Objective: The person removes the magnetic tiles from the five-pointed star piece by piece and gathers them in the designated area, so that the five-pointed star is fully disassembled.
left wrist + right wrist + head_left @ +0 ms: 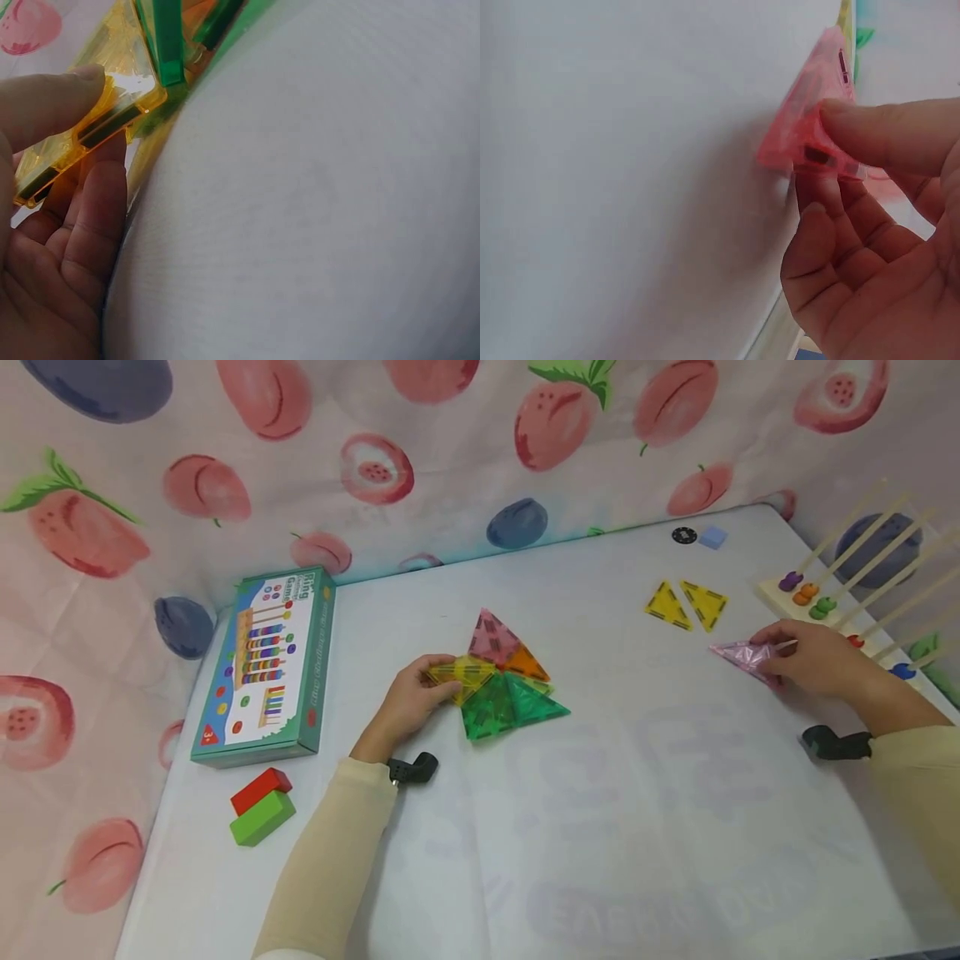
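Note:
My left hand (411,700) pinches a yellow translucent triangular magnetic tile (463,672) between thumb and fingers, at the left side of a group of joined tiles. In that group are green tiles (491,708) at the front, a pink tile (495,639) at the back and an orange tile (529,665) at the right. The left wrist view shows the yellow tile's edge close against a green tile (169,45). Off to the right, my right hand (813,662) holds a pink translucent triangular tile (810,112), thumb on top and fingers below.
Two yellow triangular tiles (703,605) lie beyond my right hand. A wooden peg rack (780,602) with coloured rings stands at the right edge. Far back are a black disc (684,535) and a blue square (712,537). At left lie a game box (262,668) and red and green blocks (262,818).

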Motion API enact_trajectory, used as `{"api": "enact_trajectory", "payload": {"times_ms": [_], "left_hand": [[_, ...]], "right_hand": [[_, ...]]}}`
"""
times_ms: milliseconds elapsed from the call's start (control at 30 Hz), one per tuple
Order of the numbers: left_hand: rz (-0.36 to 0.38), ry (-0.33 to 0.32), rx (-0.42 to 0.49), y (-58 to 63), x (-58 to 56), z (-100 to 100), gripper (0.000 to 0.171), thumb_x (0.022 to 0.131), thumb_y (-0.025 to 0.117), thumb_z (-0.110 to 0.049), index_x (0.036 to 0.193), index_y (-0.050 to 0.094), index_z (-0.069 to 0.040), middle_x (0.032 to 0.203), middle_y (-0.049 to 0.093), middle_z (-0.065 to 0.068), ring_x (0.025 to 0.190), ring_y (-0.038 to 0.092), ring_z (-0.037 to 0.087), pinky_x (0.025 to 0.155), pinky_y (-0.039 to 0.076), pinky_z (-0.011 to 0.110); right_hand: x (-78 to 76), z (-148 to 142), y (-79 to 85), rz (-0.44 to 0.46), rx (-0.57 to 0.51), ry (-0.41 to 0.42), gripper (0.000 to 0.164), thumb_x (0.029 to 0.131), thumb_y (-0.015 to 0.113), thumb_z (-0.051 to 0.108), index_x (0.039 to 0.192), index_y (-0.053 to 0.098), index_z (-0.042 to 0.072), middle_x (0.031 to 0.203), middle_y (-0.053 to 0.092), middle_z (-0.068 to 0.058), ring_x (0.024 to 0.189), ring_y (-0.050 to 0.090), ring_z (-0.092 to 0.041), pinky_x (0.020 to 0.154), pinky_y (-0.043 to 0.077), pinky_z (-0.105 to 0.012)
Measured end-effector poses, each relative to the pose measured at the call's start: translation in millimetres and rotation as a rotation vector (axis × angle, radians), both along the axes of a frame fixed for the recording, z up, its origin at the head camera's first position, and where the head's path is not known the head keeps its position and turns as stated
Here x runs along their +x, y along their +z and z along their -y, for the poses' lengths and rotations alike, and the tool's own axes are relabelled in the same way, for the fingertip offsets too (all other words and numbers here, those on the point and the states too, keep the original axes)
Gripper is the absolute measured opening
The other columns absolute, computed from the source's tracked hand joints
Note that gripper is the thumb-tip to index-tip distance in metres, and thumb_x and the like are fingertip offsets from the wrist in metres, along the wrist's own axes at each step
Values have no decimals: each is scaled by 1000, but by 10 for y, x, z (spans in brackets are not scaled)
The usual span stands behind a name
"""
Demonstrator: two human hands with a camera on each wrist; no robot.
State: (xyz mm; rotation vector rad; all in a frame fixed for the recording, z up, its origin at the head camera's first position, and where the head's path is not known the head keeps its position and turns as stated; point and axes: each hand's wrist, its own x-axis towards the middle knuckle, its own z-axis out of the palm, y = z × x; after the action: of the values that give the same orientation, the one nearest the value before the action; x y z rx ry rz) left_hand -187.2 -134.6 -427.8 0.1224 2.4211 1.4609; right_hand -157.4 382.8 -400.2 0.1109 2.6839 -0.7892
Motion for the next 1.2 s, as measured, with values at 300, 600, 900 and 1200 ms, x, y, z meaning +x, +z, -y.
{"api": "enact_trajectory", "payload": {"times_ms": [300, 600, 900, 1200], "left_hand": [[6, 4, 13, 13, 13, -13, 43, 80, 66, -35, 119, 53, -24, 110, 54, 0, 90, 53, 17, 74, 45, 30], [17, 8, -8, 26, 22, -18, 42, 79, 67, -36, 118, 54, -25, 110, 53, -1, 91, 52, 17, 75, 45, 30], [11, 7, -5, 15, 12, 9, 43, 79, 67, -37, 118, 54, -25, 108, 54, -1, 89, 52, 17, 74, 45, 30], [18, 5, 2, -3, 0, 14, 43, 79, 67, -37, 118, 54, -26, 108, 54, -1, 89, 52, 18, 74, 45, 30]], "right_hand": [[-176, -138, -18, -5, 53, -40, 53, 88, 54, 34, 127, 38, 2, 116, 38, -28, 95, 40, -41, 70, 42, -48], [-49, 409, 185, -122, -30, 3, 60, 85, 53, 48, 127, 43, 8, 119, 44, -22, 98, 45, -37, 74, 44, -49], [38, 1678, 88, -83, -273, 408, 41, 82, 65, 33, 117, 54, 13, 113, 55, -2, 100, 50, -18, 86, 41, -40], [16, 2370, 3, -111, -353, 500, 25, 84, 62, 24, 107, 57, 16, 94, 57, 4, 79, 52, -14, 68, 45, -31]]}}
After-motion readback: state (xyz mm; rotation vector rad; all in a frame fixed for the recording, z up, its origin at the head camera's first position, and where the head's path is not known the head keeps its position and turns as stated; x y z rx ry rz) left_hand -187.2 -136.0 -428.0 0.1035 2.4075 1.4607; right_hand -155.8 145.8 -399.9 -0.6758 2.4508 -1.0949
